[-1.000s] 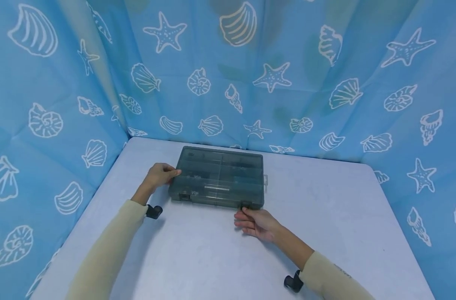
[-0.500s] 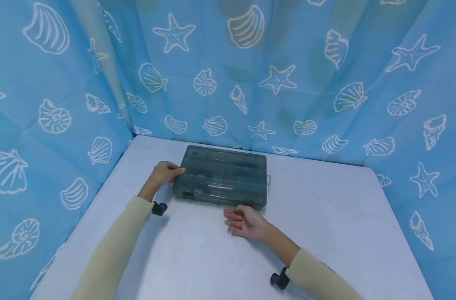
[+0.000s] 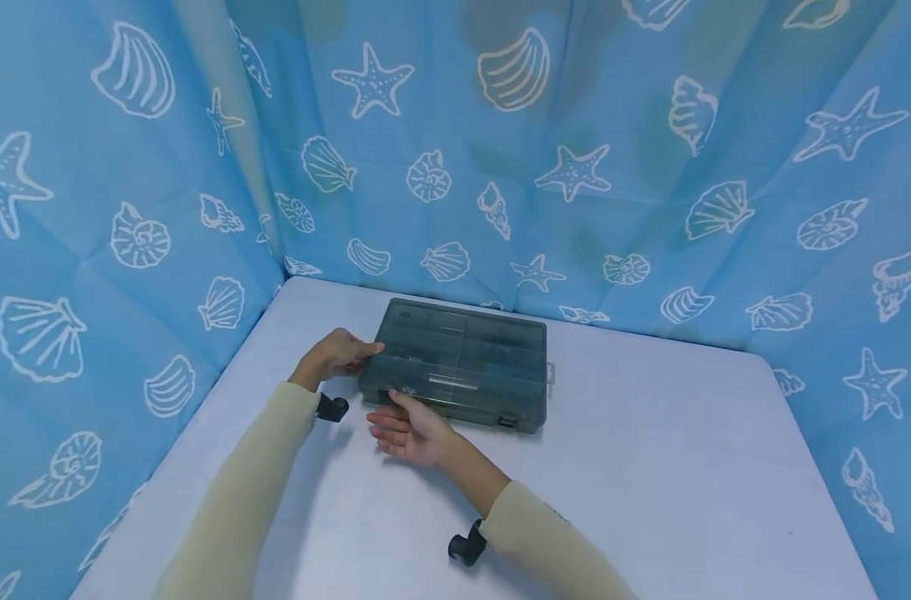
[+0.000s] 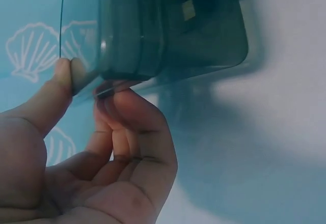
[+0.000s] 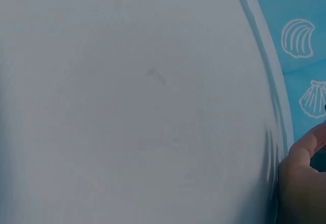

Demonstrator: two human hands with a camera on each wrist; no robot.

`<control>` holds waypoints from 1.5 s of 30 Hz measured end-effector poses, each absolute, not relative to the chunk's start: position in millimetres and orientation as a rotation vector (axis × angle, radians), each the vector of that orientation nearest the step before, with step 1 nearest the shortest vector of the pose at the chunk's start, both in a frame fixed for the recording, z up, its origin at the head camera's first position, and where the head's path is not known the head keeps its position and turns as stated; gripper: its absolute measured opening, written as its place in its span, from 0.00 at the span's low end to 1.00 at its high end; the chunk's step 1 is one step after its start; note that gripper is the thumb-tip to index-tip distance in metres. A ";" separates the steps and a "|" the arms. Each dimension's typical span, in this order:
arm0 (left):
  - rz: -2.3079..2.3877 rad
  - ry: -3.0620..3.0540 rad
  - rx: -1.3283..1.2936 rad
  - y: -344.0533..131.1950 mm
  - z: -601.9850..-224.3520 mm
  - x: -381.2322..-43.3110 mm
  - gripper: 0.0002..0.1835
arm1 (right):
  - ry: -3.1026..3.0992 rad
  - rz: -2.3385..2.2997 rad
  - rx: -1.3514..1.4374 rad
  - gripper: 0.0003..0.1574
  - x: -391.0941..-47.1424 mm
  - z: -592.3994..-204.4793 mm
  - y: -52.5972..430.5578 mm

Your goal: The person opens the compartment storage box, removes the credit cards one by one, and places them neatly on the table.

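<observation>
A flat, see-through grey plastic compartment box (image 3: 493,354) lies on the white-covered table with its lid down. At its left side, my left hand (image 3: 340,352) pinches the edge, thumb on top and curled fingers beneath; the left wrist view shows the box corner (image 4: 132,35) between them. My right hand (image 3: 419,435) is at the front left of the box, thumb raised at the left latch (image 3: 386,396), the other fingers loosely extended in front. The right latch (image 3: 506,420) has nothing touching it. In the right wrist view, only part of the right hand (image 5: 304,188) shows.
The white table cover (image 3: 650,467) stretches to the right and in front of the box. A blue curtain (image 3: 455,150) with white shell and starfish prints hangs behind and at both sides, close to the box's back edge. A small hanging tab (image 3: 551,372) sticks out on the box's right.
My right hand has moved left along the box's front, from the right latch to the left one. My left hand keeps its hold on the left edge. The head view has shifted slightly.
</observation>
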State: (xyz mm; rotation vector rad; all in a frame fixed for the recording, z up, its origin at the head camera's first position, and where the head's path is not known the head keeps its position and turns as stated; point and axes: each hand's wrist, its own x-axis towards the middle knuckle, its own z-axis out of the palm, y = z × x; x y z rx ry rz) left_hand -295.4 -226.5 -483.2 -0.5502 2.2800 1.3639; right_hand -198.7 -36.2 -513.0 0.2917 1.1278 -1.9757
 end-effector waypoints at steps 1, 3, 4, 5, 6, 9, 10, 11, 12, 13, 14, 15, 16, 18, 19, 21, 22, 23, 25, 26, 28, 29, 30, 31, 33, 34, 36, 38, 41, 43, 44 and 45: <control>1.368 2.269 -0.571 -226.1 -484.3 -296.4 0.34 | 1.120 -1.977 0.295 0.39 -199.2 -514.7 -38.3; 1.388 2.248 -0.585 -225.6 -484.1 -296.4 0.34 | 1.122 -1.986 0.295 0.38 -199.8 -516.7 -41.4; 1.390 2.242 -0.590 -225.3 -483.4 -296.3 0.35 | 1.129 -1.995 0.292 0.37 -200.1 -517.6 -42.6; 1.390 2.238 -0.594 -225.1 -482.8 -296.2 0.35 | 1.133 -2.002 0.290 0.36 -200.5 -518.2 -43.5; 1.395 2.235 -0.591 -225.0 -481.6 -295.2 0.35 | 1.138 -2.010 0.292 0.34 -200.6 -518.2 -44.2; 1.404 2.233 -0.581 -225.2 -479.8 -293.5 0.34 | 1.159 -2.030 0.294 0.28 -201.2 -518.6 -46.8; 1.407 2.231 -0.582 -225.5 -479.8 -293.2 0.33 | 1.163 -2.032 0.300 0.26 -201.4 -518.8 -48.0; 1.413 2.228 -0.575 -225.8 -479.8 -293.0 0.33 | 1.169 -2.036 0.306 0.24 -201.7 -518.9 -49.5; 1.419 2.227 -0.564 -225.9 -479.5 -292.7 0.33 | 1.172 -2.040 0.316 0.23 -202.0 -519.3 -51.5; 1.419 2.234 -0.551 -226.1 -479.2 -292.4 0.33 | 1.176 -2.049 0.331 0.21 -202.3 -519.7 -53.7; 1.423 2.240 -0.541 -226.3 -479.0 -292.1 0.33 | 1.178 -2.055 0.349 0.19 -202.7 -520.3 -56.0; 1.428 2.246 -0.537 -226.0 -478.9 -292.0 0.33 | 1.185 -2.061 0.366 0.17 -203.1 -521.4 -58.2; 1.431 2.252 -0.531 -225.4 -478.5 -292.0 0.33 | 1.194 -2.066 0.385 0.16 -203.3 -522.1 -59.9; 1.433 2.260 -0.530 -223.4 -477.8 -291.5 0.33 | 1.202 -2.076 0.424 0.16 -203.5 -524.4 -62.4; 1.433 2.263 -0.535 -222.4 -477.9 -291.4 0.34 | 1.206 -2.078 0.440 0.17 -203.3 -525.1 -62.8; 1.442 2.258 -0.545 -220.2 -479.0 -291.4 0.34 | 1.216 -2.071 0.450 0.17 -203.1 -526.6 -62.2; 1.440 2.259 -0.542 -219.5 -479.6 -291.5 0.34 | 1.222 -2.066 0.449 0.18 -202.7 -527.1 -61.2; 1.438 2.260 -0.544 -219.0 -480.1 -291.3 0.34 | 1.220 -2.061 0.447 0.18 -202.5 -527.8 -60.0; 1.428 2.272 -0.550 -219.3 -480.9 -291.0 0.34 | 1.216 -2.046 0.431 0.20 -202.2 -528.2 -57.5; 1.423 2.277 -0.553 -219.6 -481.0 -290.7 0.34 | 1.212 -2.039 0.423 0.20 -202.0 -528.5 -56.4; 1.415 2.280 -0.564 -220.5 -480.9 -290.2 0.34 | 1.204 -2.028 0.417 0.21 -201.8 -528.5 -55.0; 1.410 2.284 -0.567 -221.0 -480.8 -289.8 0.34 | 1.198 -2.023 0.419 0.21 -201.7 -528.2 -54.8; 1.409 2.283 -0.568 -221.2 -480.9 -289.7 0.34 | 1.199 -2.017 0.421 0.21 -201.6 -527.6 -54.6; 1.411 2.282 -0.565 -221.9 -480.6 -290.3 0.34 | 1.198 -2.014 0.428 0.20 -202.2 -526.5 -55.0; 1.420 2.283 -0.557 -222.9 -480.8 -291.3 0.33 | 1.193 -1.999 0.429 0.20 -201.9 -523.1 -54.1; 1.417 2.289 -0.547 -223.3 -481.1 -291.4 0.33 | 1.193 -1.988 0.415 0.20 -200.9 -520.2 -52.6; 1.417 2.290 -0.535 -223.6 -481.9 -291.1 0.33 | 1.195 -1.964 0.351 0.22 -198.2 -510.6 -45.7; 1.399 2.305 -0.525 -223.9 -483.2 -289.4 0.33 | 1.226 -1.935 0.234 0.24 -196.1 -495.4 -32.4; 1.379 2.333 -0.521 -222.9 -484.2 -286.4 0.33 | 1.385 -1.915 0.016 0.26 -199.1 -467.3 0.4; 1.380 2.366 -0.512 -222.2 -484.2 -283.7 0.33 | 1.590 -1.904 -0.097 0.25 -204.6 -451.4 28.6; 1.389 2.386 -0.503 -222.1 -484.0 -282.3 0.32 | 1.698 -1.900 -0.129 0.24 -207.4 -445.2 43.4; 1.397 2.410 -0.495 -221.8 -483.8 -280.9 0.31 | 1.806 -1.888 -0.144 0.23 -209.9 -440.8 57.7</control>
